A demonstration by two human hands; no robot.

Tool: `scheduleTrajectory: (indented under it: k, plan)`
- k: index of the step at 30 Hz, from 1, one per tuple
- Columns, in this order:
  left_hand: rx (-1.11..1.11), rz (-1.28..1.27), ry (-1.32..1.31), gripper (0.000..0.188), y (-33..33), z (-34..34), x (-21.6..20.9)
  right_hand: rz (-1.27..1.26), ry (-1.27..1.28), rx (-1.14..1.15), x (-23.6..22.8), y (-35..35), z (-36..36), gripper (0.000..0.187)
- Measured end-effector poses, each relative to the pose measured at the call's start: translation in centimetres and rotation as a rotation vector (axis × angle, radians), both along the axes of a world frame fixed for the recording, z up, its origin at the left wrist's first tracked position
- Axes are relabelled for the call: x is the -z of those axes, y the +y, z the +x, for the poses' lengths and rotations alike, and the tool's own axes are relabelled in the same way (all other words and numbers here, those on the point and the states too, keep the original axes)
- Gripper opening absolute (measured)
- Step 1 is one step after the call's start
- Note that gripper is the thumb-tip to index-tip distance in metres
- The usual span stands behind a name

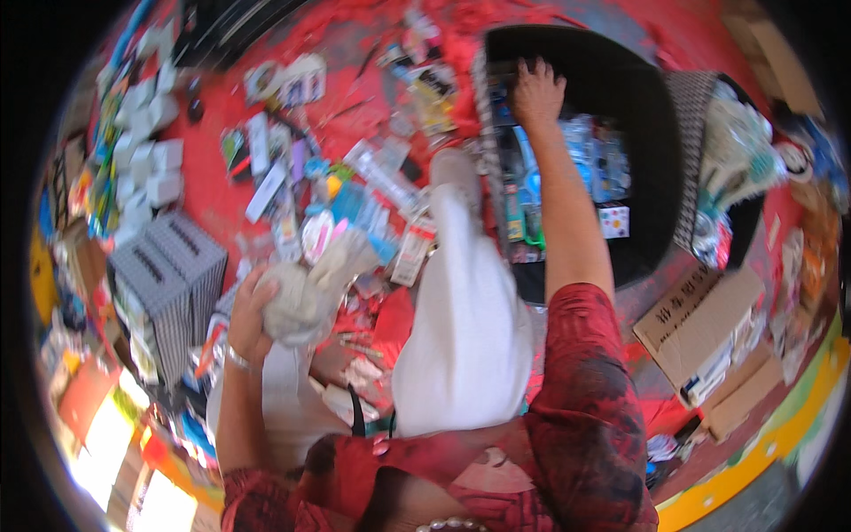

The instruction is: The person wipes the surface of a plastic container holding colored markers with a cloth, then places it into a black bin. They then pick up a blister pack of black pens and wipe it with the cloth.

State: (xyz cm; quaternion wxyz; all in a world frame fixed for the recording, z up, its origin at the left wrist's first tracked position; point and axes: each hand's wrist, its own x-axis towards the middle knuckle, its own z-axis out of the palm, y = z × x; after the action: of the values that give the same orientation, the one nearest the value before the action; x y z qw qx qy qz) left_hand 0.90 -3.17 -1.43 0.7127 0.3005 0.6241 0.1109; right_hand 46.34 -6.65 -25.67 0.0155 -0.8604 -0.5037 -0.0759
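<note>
My left hand (253, 310) is closed round a crumpled, pale grey-beige bundle (306, 306); the blur hides whether it is cloth or a soft bag. My right hand (537, 93) reaches into the far left part of a large, black-lined storage box (651, 151), its fingers spread and nothing seen in them. Below that hand and forearm, the box holds blue and clear packaged items (603, 160), a green-edged piece (534, 232) and a small white card with coloured dots (613, 222).
Small packaged goods (355, 208) lie scattered over the red floor covering left of my leg. A grey patterned fabric box (168, 266) and several white blocks (146, 168) stand at the left. Right of the black-lined box are stuffed clear bags (740, 146) and an opened cardboard carton (700, 324).
</note>
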Motion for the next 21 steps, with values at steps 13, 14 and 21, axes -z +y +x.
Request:
scheduleTrajectory:
  k: [13,14,21]
  plan:
    - [-0.320,0.220,-0.325,0.039,3.3,-1.8,-5.2,-0.220,0.621,-0.013,0.8,-1.0,-0.3,0.048]
    - [-0.340,0.229,-0.337,0.039,3.4,-1.9,-5.9,-0.122,0.604,0.112,-1.6,-0.4,-0.1,0.040]
    - [-0.333,0.219,-0.575,0.034,3.1,-0.1,-7.2,0.218,1.404,-0.557,-20.2,4.5,-11.4,0.052]
